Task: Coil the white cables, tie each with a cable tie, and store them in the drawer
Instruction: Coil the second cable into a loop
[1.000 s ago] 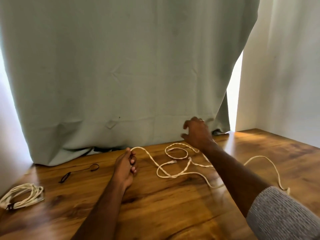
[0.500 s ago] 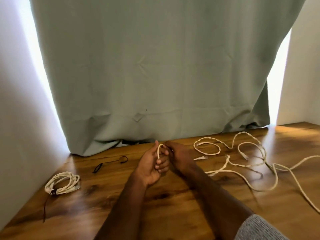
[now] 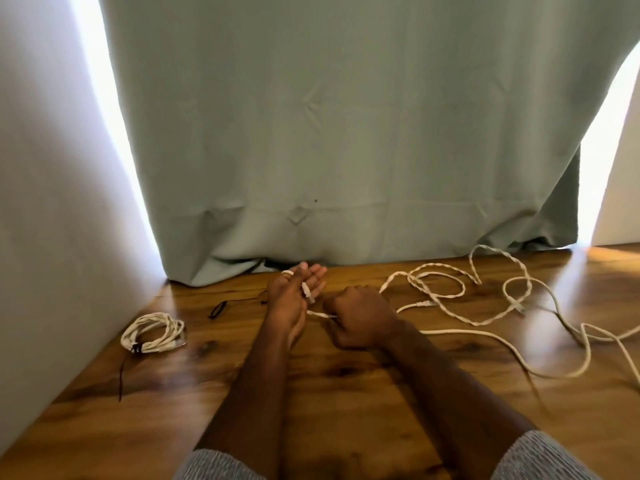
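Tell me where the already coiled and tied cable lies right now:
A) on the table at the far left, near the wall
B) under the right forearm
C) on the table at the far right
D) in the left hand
A: the coiled cable rests on the table at the left by the wall, a dark tie round it, apart from both hands.

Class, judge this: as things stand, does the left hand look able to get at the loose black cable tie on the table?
Probably not yet: the way to the black cable tie is free, but the left hand has the white cable looped over its fingers.
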{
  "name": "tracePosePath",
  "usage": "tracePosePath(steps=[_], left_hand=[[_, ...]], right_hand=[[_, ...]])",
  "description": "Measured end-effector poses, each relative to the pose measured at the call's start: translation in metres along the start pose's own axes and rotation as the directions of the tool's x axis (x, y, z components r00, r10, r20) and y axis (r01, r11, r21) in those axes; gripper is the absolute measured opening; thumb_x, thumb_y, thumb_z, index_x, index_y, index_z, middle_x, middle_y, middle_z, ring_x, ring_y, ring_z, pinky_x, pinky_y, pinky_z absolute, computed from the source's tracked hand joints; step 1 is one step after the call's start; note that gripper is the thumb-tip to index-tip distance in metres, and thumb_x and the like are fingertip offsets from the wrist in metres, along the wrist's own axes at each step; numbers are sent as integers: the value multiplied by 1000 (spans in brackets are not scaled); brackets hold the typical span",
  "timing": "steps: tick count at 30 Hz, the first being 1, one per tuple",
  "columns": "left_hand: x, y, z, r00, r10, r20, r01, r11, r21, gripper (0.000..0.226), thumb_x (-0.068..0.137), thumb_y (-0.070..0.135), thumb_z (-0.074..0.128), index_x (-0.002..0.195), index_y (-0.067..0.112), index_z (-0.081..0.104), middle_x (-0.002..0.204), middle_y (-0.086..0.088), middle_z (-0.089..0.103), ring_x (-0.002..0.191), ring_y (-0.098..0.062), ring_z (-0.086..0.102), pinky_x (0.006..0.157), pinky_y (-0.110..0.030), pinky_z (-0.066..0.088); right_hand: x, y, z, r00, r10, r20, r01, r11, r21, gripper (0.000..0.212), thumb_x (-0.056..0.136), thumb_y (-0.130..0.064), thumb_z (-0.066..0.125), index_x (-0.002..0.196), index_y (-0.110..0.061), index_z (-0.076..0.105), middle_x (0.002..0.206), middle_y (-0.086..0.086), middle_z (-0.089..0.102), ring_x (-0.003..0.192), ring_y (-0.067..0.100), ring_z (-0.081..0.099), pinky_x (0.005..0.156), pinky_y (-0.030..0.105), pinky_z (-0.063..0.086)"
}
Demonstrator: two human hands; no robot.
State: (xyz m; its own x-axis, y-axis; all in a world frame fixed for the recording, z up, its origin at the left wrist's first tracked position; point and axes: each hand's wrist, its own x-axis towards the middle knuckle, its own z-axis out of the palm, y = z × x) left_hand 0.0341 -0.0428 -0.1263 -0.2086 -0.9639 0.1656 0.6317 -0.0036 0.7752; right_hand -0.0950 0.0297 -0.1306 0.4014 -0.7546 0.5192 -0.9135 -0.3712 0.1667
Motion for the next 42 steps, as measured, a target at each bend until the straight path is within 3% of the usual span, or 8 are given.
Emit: tracePosePath(steps=[7, 11, 15, 20, 28, 33, 38, 42], left_hand=[[-12, -11, 4, 969, 41, 243, -180, 792, 584, 34, 104, 21, 49, 76, 10, 65, 64, -3, 66, 58, -14, 61, 62, -31, 48], [-23, -7, 7, 928, -246, 281, -46, 672, 739, 55, 106, 41, 35, 70, 7, 61, 51, -8, 50, 37, -14, 38, 46, -28, 25], [-18, 2, 7, 758, -541, 365, 266, 767, 584, 80, 93, 75, 25, 64, 7, 56, 42, 3, 26, 33, -9, 20, 46, -27, 9], [-15, 5, 2, 599, -502, 624, 369, 864, 342, 46, 87, 46, 65, 64, 12, 46, 41, 7, 26, 32, -7, 16, 42, -25, 10], [-22, -11, 14, 802, -389, 453, 233, 902, 363, 57, 101, 53, 40, 58, 17, 31, 42, 1, 23, 33, -9, 19, 48, -31, 10], [-22, -9, 19, 774, -383, 505, 380, 918, 114, 61, 100, 53, 36, 50, 19, 36, 37, 5, 25, 27, -5, 22, 40, -19, 12], [-17, -1, 17, 829, -242, 505, 368, 915, -166, 57, 102, 47, 34, 58, 15, 51, 39, 7, 31, 28, -4, 28, 36, -21, 18], [-16, 5, 16, 888, -175, 424, 284, 936, -208, 43, 99, 27, 43, 116, -8, 60, 53, 6, 34, 40, -3, 31, 43, -20, 30]], right_hand=[[-6, 14, -21, 988, -10, -153, 40, 979, 197, 16, 72, -36, 66, 83, -24, 70, 71, -6, 69, 66, 17, 63, 73, 30, 44], [-11, 35, -25, 976, 80, -201, -16, 954, 299, 25, 81, -47, 72, 91, -24, 70, 86, -8, 70, 81, 9, 60, 79, 26, 38], [-10, 43, -25, 966, 136, -218, -13, 873, 488, 20, 89, -32, 73, 100, -15, 75, 92, -3, 71, 81, 9, 63, 71, 26, 50], [-9, 35, -27, 963, 258, 71, -212, 575, 790, 22, 101, -31, 58, 96, -17, 75, 80, -12, 71, 72, 1, 61, 66, 23, 46], [-11, 33, -24, 922, 388, 11, -203, 456, 867, 19, 99, -21, 60, 98, -10, 75, 90, 4, 75, 86, 10, 69, 78, 20, 50], [-7, 26, -24, 908, 419, -14, -186, 433, 882, 22, 102, -18, 54, 111, -9, 72, 95, -3, 76, 86, 1, 68, 73, 11, 47], [-8, 24, -16, 947, 321, -18, -233, 723, 651, 19, 106, -19, 45, 109, -21, 64, 85, -22, 62, 75, -6, 60, 69, 12, 43], [-7, 22, -13, 920, 332, 207, -383, 873, 303, 18, 103, -33, 44, 108, -23, 58, 98, 6, 68, 79, 21, 61, 66, 32, 46]])
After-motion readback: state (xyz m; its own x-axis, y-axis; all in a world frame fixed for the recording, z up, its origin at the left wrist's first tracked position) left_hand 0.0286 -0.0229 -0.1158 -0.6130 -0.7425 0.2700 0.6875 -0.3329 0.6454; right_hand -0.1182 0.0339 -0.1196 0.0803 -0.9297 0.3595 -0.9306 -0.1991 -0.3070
